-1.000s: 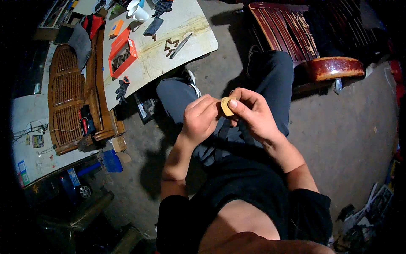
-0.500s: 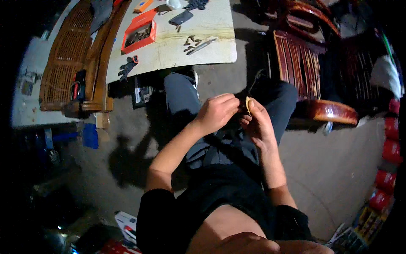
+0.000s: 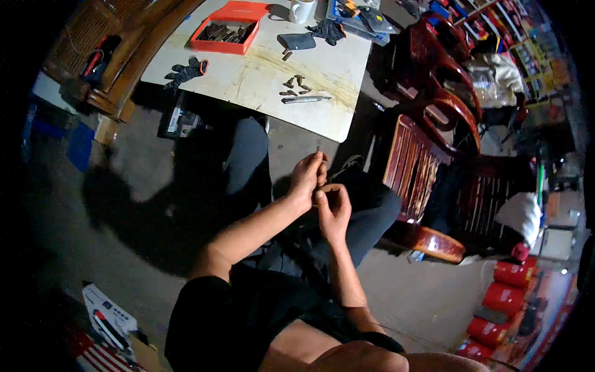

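While both forearms rise from the lap, the left hand [image 3: 307,177] pinches a thin dark pin [image 3: 318,150] upright at its fingertips, and the right hand [image 3: 333,208] curls shut just beneath, touching it. What the right fingers grip is hidden. Beyond the knees, a white board [image 3: 260,74] carries small metal pieces [image 3: 296,87] and an orange tray [image 3: 224,31].

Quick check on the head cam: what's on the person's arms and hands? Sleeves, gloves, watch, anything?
Both forearms are bare up to short black sleeves ending at the upper arm. The left hand and right hand wear no gloves; no watch, ring or band is visible in this dim view. The fingers are uncovered. No cables or markings show on either arm.
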Demonstrator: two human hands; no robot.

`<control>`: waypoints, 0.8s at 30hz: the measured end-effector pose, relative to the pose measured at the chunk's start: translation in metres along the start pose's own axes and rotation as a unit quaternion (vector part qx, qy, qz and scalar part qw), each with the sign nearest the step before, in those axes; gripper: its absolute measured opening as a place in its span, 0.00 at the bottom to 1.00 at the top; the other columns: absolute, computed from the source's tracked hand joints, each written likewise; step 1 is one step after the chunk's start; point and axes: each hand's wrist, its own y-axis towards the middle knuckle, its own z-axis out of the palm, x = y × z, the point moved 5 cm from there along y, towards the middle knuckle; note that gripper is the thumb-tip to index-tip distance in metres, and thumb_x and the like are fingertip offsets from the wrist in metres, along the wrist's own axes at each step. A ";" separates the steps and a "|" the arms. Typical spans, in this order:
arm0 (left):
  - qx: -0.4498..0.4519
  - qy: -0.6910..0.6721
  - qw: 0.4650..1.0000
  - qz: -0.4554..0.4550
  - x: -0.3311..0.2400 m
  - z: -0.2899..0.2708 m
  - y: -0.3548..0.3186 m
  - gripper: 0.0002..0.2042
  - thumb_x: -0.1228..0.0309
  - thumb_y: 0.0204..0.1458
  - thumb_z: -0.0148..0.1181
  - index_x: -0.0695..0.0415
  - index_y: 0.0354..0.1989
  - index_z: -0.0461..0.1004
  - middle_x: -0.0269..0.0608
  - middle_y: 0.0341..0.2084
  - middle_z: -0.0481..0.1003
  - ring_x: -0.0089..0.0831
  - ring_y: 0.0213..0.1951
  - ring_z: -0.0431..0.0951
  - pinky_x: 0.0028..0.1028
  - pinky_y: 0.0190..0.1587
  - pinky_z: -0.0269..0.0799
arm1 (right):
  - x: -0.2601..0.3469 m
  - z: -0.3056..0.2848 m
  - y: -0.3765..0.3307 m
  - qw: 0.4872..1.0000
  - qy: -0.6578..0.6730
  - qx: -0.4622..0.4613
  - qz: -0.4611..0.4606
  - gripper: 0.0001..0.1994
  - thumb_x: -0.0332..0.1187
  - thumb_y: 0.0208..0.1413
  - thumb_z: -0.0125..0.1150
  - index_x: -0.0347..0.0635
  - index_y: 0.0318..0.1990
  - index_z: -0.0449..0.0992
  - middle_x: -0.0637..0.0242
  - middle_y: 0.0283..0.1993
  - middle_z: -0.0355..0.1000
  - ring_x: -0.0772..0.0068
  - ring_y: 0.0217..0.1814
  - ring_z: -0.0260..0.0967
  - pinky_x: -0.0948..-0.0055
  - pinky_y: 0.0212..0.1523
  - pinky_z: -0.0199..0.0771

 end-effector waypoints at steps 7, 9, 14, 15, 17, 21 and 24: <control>0.008 0.031 0.999 0.022 -0.006 -0.048 0.080 0.13 0.57 0.63 0.50 0.53 0.33 0.70 0.23 0.16 0.58 0.15 0.16 0.57 0.20 0.18 0.53 | -0.056 -0.003 0.090 0.983 -0.176 -0.015 -0.052 0.08 0.32 0.60 0.58 0.35 0.40 0.72 0.62 0.29 0.71 0.71 0.31 0.69 0.71 0.35 0.69; 0.010 0.022 0.999 0.023 -0.014 -0.058 0.087 0.13 0.57 0.62 0.51 0.53 0.33 0.70 0.23 0.16 0.59 0.14 0.16 0.57 0.20 0.17 0.52 | -0.059 0.011 0.133 0.958 -0.277 -0.021 -0.076 0.10 0.30 0.55 0.61 0.35 0.43 0.72 0.57 0.34 0.72 0.63 0.33 0.71 0.69 0.36 0.71; 0.053 0.076 0.996 0.001 -0.021 -0.059 0.092 0.14 0.57 0.63 0.50 0.55 0.34 0.71 0.24 0.16 0.59 0.14 0.16 0.56 0.20 0.17 0.52 | -0.064 0.060 0.225 0.857 -0.483 0.041 -0.177 0.20 0.24 0.50 0.58 0.39 0.53 0.69 0.54 0.55 0.66 0.48 0.54 0.65 0.58 0.51 0.69; 0.064 0.091 0.994 0.000 -0.026 -0.057 0.091 0.14 0.58 0.63 0.50 0.55 0.34 0.71 0.24 0.16 0.59 0.14 0.16 0.56 0.20 0.17 0.52 | -0.068 0.071 0.238 0.862 -0.475 0.071 -0.162 0.22 0.24 0.49 0.56 0.40 0.55 0.68 0.56 0.59 0.64 0.48 0.56 0.63 0.58 0.54 0.68; 0.064 0.092 0.994 0.011 -0.027 -0.059 0.095 0.13 0.59 0.63 0.49 0.56 0.34 0.72 0.24 0.15 0.58 0.14 0.13 0.54 0.20 0.16 0.51 | -0.076 0.084 0.253 0.800 -0.560 0.098 -0.190 0.21 0.24 0.50 0.53 0.39 0.54 0.68 0.55 0.56 0.65 0.49 0.54 0.64 0.60 0.53 0.69; 0.038 0.096 0.994 0.022 -0.032 -0.071 0.099 0.14 0.60 0.63 0.50 0.57 0.32 0.72 0.24 0.14 0.58 0.13 0.13 0.54 0.19 0.14 0.49 | -0.070 0.088 0.261 0.785 -0.581 0.140 -0.164 0.08 0.27 0.53 0.49 0.37 0.40 0.70 0.53 0.43 0.67 0.45 0.46 0.68 0.56 0.41 0.73; 0.035 0.090 0.995 0.019 -0.033 -0.071 0.098 0.14 0.60 0.63 0.50 0.56 0.31 0.72 0.23 0.14 0.58 0.13 0.13 0.54 0.19 0.14 0.48 | -0.084 0.074 0.258 0.790 -0.583 0.151 -0.119 0.10 0.27 0.47 0.58 0.35 0.38 0.70 0.47 0.41 0.69 0.41 0.41 0.69 0.51 0.39 0.71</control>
